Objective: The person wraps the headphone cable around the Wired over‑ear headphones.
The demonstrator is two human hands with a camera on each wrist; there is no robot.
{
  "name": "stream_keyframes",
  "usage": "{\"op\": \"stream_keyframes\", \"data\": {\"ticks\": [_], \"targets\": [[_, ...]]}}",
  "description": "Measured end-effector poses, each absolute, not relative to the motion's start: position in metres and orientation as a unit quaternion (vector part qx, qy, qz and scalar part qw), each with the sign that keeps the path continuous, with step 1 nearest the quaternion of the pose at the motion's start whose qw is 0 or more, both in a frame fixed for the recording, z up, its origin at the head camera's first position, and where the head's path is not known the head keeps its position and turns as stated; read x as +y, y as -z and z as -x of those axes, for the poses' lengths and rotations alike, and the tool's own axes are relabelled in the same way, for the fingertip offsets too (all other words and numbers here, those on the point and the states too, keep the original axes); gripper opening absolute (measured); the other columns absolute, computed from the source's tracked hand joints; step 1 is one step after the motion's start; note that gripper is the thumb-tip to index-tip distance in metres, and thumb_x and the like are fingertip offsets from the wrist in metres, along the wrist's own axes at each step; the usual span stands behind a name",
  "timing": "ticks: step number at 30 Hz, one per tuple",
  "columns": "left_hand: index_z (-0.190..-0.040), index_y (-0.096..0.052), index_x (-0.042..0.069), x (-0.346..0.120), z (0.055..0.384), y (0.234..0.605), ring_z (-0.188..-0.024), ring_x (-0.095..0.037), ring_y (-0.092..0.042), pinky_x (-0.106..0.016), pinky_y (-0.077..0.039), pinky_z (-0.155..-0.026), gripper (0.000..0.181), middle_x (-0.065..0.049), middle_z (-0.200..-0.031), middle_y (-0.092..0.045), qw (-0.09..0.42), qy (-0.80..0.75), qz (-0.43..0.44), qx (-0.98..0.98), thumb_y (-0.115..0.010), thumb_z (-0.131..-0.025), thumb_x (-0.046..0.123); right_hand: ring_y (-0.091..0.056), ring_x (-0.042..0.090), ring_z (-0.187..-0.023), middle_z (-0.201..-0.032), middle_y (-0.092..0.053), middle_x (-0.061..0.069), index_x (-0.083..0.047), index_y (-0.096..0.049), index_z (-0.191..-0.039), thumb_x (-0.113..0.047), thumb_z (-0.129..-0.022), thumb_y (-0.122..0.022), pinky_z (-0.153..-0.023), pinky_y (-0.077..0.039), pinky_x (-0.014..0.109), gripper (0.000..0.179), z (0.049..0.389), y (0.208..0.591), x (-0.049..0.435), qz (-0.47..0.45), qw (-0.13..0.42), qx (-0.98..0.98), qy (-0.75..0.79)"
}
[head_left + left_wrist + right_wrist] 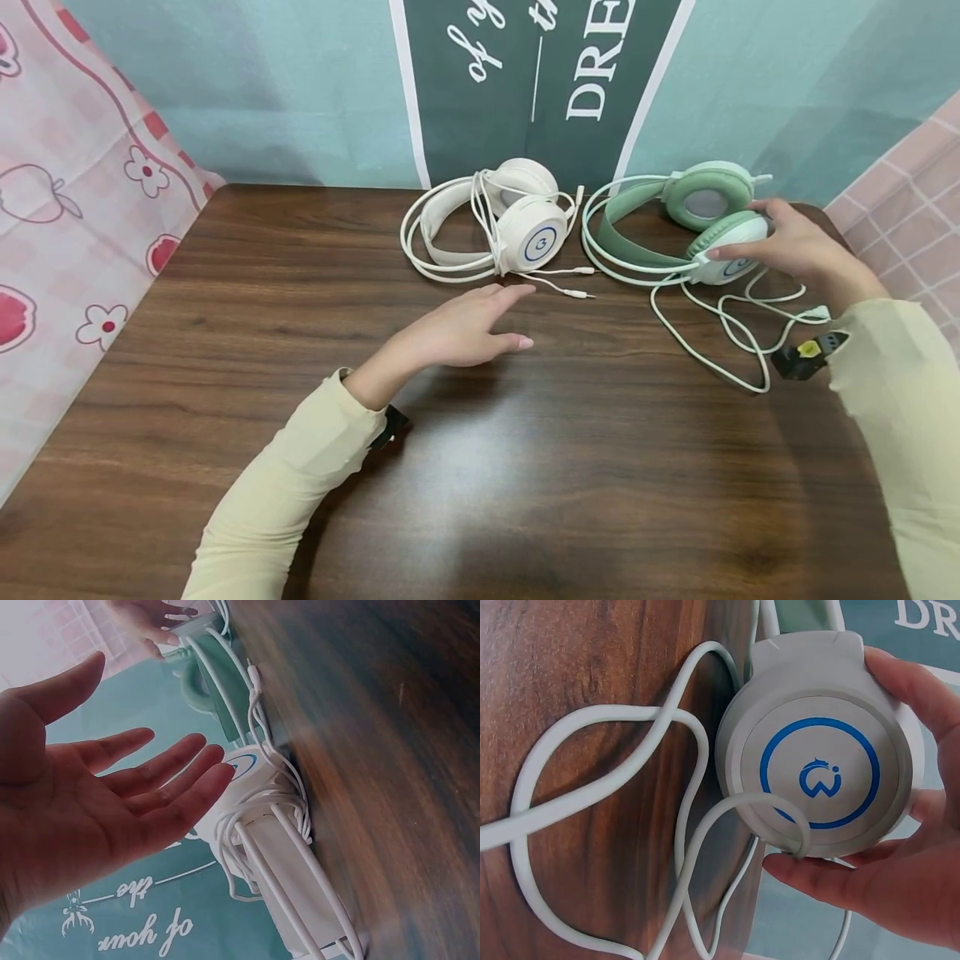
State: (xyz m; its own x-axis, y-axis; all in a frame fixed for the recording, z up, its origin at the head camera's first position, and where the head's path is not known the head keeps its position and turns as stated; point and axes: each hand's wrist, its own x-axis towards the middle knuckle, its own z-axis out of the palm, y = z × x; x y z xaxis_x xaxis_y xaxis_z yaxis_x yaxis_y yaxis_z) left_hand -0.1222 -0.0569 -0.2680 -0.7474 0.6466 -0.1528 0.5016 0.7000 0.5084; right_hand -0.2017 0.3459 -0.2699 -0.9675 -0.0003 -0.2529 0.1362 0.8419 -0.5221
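Green-and-white headphones [705,196] lie on their side at the back right of the table. My right hand [802,246] grips their nearer ear cup [821,769], thumb and fingers spread round its edge; the right wrist view shows a blue ring and logo on the white shell. Their loose white cable [738,333] loops over the table in front. White headphones [525,229] lie to the left, their cable wound round the band and cup. Just in front of these hovers my left hand [468,325], fingers extended and nothing in it. In the left wrist view its palm [82,810] shows bare.
The dark wooden table [480,483] meets a teal wall cloth [300,92] with a lettered dark panel [517,100] right behind both headphones. A pink patterned cloth [67,208] borders the left side, and pink tiles [915,200] the right.
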Motion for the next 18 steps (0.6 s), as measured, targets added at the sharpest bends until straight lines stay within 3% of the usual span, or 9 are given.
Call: {"op": "stream_keyframes", "data": {"ticks": [6, 11, 18], "targets": [[-0.142, -0.03, 0.011, -0.057, 0.123, 0.27, -0.126, -0.021, -0.037, -0.033, -0.029, -0.103, 0.064, -0.012, -0.135, -0.042, 0.167, -0.227, -0.32, 0.905, -0.057, -0.088, 0.033, -0.036, 0.036, -0.102, -0.127, -0.032, 0.029, 0.004, -0.015, -0.14, -0.043, -0.076, -0.069, -0.069, -0.034, 0.033, 0.096, 0.195, 0.271, 0.347, -0.026, 0.095, 0.957, 0.272], [-0.142, -0.03, 0.012, -0.055, 0.125, 0.272, -0.125, -0.021, -0.038, -0.034, -0.03, -0.102, 0.064, -0.011, -0.135, -0.042, 0.173, -0.234, -0.318, 0.902, -0.058, -0.088, 0.033, -0.039, 0.029, -0.094, -0.121, -0.04, 0.023, 0.005, -0.028, -0.135, -0.038, -0.074, -0.073, -0.062, -0.036, 0.023, 0.087, 0.188, 0.271, 0.349, -0.028, 0.071, 0.958, 0.277], [-0.142, -0.03, 0.012, -0.054, 0.127, 0.274, -0.126, -0.02, -0.038, -0.034, -0.03, -0.102, 0.064, -0.011, -0.135, -0.042, 0.177, -0.241, -0.319, 0.899, -0.057, -0.088, 0.033, -0.041, 0.025, -0.091, -0.118, -0.041, 0.019, 0.001, -0.029, -0.135, -0.038, -0.071, -0.076, -0.057, -0.038, 0.023, 0.089, 0.178, 0.265, 0.349, -0.047, 0.061, 0.956, 0.283]]}}
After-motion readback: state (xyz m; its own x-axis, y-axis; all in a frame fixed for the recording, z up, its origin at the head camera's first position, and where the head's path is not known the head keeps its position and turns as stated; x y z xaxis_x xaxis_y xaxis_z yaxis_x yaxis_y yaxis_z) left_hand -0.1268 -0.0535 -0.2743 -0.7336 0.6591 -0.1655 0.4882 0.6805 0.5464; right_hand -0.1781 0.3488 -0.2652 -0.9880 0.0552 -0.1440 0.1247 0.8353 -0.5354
